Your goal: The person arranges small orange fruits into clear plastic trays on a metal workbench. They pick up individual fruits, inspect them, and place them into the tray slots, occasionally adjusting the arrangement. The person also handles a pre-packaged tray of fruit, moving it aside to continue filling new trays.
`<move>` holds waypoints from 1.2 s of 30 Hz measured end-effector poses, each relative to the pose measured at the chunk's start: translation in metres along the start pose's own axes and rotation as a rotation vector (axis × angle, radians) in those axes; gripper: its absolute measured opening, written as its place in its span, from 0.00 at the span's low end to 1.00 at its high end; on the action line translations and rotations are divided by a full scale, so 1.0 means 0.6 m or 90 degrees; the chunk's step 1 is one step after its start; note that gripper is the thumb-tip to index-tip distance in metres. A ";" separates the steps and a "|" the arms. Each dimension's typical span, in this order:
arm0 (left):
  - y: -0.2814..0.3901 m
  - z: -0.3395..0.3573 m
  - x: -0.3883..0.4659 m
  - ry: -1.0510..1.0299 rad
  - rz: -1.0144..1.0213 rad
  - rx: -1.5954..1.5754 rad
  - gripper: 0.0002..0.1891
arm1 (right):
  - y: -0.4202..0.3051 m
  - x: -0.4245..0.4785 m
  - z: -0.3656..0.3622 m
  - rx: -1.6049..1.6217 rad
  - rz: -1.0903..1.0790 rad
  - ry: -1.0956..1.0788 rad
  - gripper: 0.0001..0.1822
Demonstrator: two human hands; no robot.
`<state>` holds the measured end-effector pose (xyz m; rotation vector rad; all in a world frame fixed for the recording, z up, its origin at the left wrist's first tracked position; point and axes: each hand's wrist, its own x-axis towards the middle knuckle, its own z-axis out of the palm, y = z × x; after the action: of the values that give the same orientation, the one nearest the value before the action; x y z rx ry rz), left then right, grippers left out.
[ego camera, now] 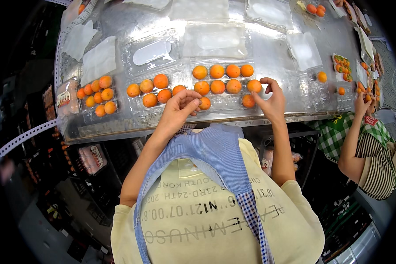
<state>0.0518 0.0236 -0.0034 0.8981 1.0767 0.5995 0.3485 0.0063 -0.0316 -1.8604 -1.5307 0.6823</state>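
A clear plastic tray (222, 100) with rows of small orange fruits, likely persimmons or tomatoes, lies before me on the metal table. My left hand (181, 107) has its fingertips at an orange fruit (205, 103) in the tray's near row. My right hand (271, 99) has thumb and forefinger around an orange fruit (254, 86) at the right end of the middle row; another fruit (248, 101) sits just below it. Left of this tray, a second clear tray (137, 104) holds several orange fruits, one partly behind my left hand.
A filled tray (117, 110) and a wrapped pack (68, 98) lie at the left. Clear lids and translucent sheets (214, 41) cover the table behind. At right, a co-worker's hands (363, 105) are at other fruit. The table's near edge (217, 121) runs before me.
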 end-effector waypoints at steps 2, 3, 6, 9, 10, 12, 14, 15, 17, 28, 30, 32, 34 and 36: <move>0.001 -0.001 0.000 0.001 0.002 -0.001 0.09 | -0.004 0.004 0.006 -0.079 -0.018 -0.024 0.21; 0.001 -0.001 -0.001 0.002 0.002 -0.002 0.09 | -0.005 0.006 0.009 -0.085 -0.032 -0.030 0.21; 0.003 0.000 -0.001 0.007 -0.001 -0.002 0.09 | -0.010 0.011 0.017 -0.101 -0.056 -0.038 0.19; 0.003 0.000 -0.001 0.011 0.005 -0.011 0.09 | -0.013 0.014 0.021 -0.111 -0.069 -0.017 0.17; 0.003 0.000 -0.001 0.013 0.009 -0.016 0.09 | -0.011 0.015 0.021 -0.115 -0.090 -0.004 0.17; 0.004 -0.003 -0.001 0.036 0.019 -0.034 0.10 | -0.020 0.014 0.021 -0.097 -0.133 0.023 0.16; 0.002 -0.009 0.002 0.069 0.028 -0.058 0.10 | -0.054 0.006 0.027 -0.052 -0.177 0.054 0.16; 0.001 -0.013 0.003 0.090 0.031 -0.073 0.10 | -0.064 0.002 0.038 -0.060 -0.231 0.019 0.16; 0.001 -0.016 0.003 0.113 0.028 -0.091 0.09 | -0.084 -0.008 0.062 -0.079 -0.335 -0.046 0.16; -0.002 -0.022 0.000 0.089 0.009 -0.093 0.09 | -0.119 -0.030 0.139 -0.143 -0.446 -0.141 0.20; -0.001 -0.022 -0.001 0.086 0.008 -0.098 0.09 | -0.124 -0.026 0.137 -0.143 -0.441 -0.155 0.20; 0.000 -0.022 0.000 0.086 0.010 -0.101 0.09 | -0.131 -0.025 0.135 -0.135 -0.450 -0.143 0.19; -0.001 -0.022 -0.001 0.088 0.012 -0.103 0.09 | -0.132 -0.026 0.138 -0.150 -0.452 -0.144 0.19; -0.001 -0.023 0.000 0.089 0.013 -0.098 0.09 | -0.129 -0.028 0.147 -0.190 -0.446 -0.158 0.21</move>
<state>0.0391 0.0275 -0.0065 0.7430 1.1310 0.7597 0.2300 0.0122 -0.0333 -1.3005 -2.3723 0.3680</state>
